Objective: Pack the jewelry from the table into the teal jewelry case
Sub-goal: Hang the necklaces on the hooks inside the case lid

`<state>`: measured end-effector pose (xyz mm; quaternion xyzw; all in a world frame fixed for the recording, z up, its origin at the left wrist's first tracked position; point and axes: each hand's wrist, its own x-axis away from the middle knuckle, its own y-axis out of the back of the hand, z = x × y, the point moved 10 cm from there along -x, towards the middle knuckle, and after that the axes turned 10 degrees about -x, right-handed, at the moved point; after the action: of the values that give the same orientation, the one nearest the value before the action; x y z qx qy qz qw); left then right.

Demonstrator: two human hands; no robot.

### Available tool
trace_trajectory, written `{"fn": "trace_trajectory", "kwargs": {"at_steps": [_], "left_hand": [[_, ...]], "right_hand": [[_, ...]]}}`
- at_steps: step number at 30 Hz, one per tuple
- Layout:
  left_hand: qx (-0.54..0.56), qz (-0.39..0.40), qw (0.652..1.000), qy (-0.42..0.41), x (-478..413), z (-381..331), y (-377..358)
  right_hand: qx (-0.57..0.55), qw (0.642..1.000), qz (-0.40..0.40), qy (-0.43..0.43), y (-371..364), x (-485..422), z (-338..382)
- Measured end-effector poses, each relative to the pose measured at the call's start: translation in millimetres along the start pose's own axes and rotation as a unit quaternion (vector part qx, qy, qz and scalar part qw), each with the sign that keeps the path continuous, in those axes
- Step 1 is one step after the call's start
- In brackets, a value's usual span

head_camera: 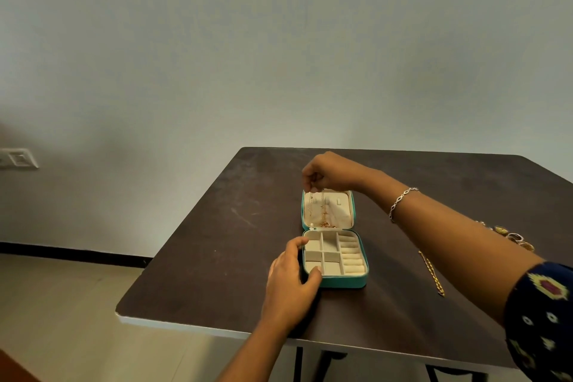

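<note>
Your right hand (pixel 324 175) pinched the light, limp, tangle-prone necklace (pixel 322 211) by its top end against the open teal case's (pixel 341 283) lid on the surface (pixel 232 226), while your left hand (pixel 291 281) gripped the case's rim

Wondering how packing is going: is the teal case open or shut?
Open. The teal jewelry case lies unfolded on the table, its lid swung back and cream compartments showing. The left hand grips its near corner.

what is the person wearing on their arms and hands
The right arm wears a silver link bracelet at the wrist and a dark navy sleeve printed with yellow and magenta motifs higher up. The left arm shows no sleeve or jewellery in view.
</note>
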<state>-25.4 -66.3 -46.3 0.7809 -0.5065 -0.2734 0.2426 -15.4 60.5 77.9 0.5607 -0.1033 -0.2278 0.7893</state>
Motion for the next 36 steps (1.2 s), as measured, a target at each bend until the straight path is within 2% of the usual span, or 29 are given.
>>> {"fn": "trace_trajectory", "kwargs": {"at_steps": [9, 20, 30, 36], "left_hand": [[-0.007, -0.002, 1.000, -0.003, -1, 0, 1], [-0.016, 0.003, 1.000, 0.002, 1, -2, 2], [-0.016, 0.008, 1.000, 0.005, 1, -5, 3], [-0.020, 0.009, 1.000, 0.006, 1, -5, 3]], "right_hand": [[0.061, 0.998, -0.015, -0.003, -18, -16, -18], [0.166, 0.985, -0.039, 0.040, -25, -17, -18], [0.115, 0.993, -0.029, 0.006, -7, -23, -23], [0.147, 0.989, -0.003, -0.009, -17, -25, -29]]}}
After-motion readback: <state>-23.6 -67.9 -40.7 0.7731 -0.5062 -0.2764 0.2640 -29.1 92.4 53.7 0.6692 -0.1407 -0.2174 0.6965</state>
